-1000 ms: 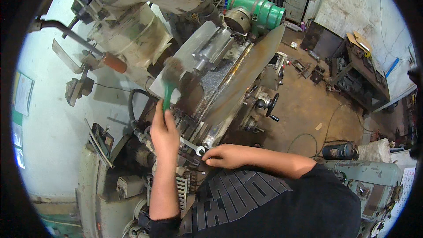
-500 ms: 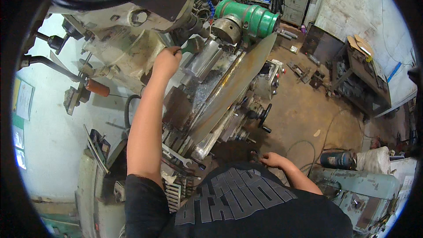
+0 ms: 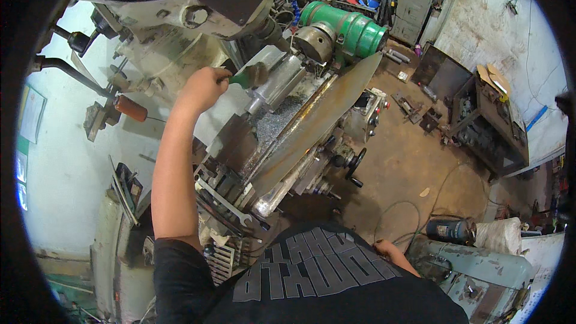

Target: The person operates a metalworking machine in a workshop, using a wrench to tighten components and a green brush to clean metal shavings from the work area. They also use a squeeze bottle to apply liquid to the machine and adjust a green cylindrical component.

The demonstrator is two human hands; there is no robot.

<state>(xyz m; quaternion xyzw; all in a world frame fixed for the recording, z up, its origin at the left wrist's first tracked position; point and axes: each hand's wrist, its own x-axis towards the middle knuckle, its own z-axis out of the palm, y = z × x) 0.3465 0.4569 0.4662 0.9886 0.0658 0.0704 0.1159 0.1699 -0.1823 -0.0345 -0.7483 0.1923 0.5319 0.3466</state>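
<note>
My left hand [image 3: 206,89] is closed round the green handle of a brush [image 3: 242,78], reaching over the machine table. The brush's dark bristle end lies beside a shiny metal workpiece [image 3: 281,83] with a flat milled face. That workpiece sits in line with a round steel chuck [image 3: 314,43] on a green dividing head [image 3: 351,29]. Grey metal chips [image 3: 281,121] cover the bed below it. My right hand [image 3: 387,247] is down at my side, mostly hidden behind my shirt, so its fingers do not show clearly.
Above hangs the mill's head [image 3: 195,17]. A long bent sheet guard [image 3: 318,123] runs along the table's right side, with a handwheel [image 3: 356,167] beyond. An open-end wrench [image 3: 225,201] lies near me. Right are a workbench [image 3: 489,114] and a cable on the floor.
My left hand has drawn back a little to the left with the brush. My right hand has dropped toward my body and is now more hidden. The view has shifted slightly.
</note>
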